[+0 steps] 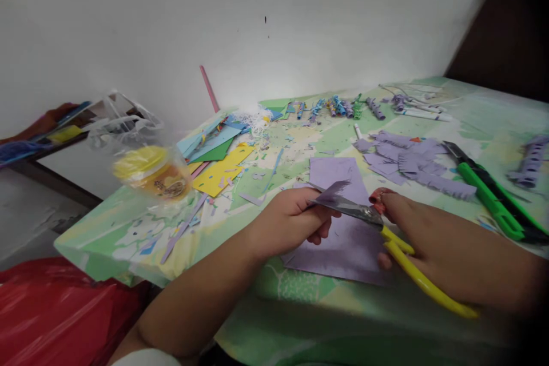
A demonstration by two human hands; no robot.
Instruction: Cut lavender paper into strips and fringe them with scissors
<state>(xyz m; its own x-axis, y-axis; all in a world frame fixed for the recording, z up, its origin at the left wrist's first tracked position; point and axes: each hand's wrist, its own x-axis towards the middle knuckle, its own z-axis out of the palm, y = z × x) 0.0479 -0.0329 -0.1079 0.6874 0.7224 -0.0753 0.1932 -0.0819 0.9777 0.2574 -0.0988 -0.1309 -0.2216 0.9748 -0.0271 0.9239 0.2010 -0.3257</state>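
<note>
My left hand (300,214) pinches a small piece of purple paper (334,193) whose far edge is cut into a fringe. In my right hand (424,229) are scissors (414,269) with yellow handles, and their metal blades lie at the paper beside my left fingers. Something reddish (378,199) sits at the tip of my right thumb; what it is, I cannot tell. Beneath both hands lies a larger purple sheet (338,249) on the table. Fringed purple paper strips (403,157) are heaped just beyond my right hand.
A green utility knife (493,200) lies at right. Rolled paper pieces (338,106), white string (257,121) and coloured sheets (225,168) spread across the back. At left stands a yellow-lidded tub (150,174) in clear plastic. Paper scraps litter the patterned tablecloth (98,246).
</note>
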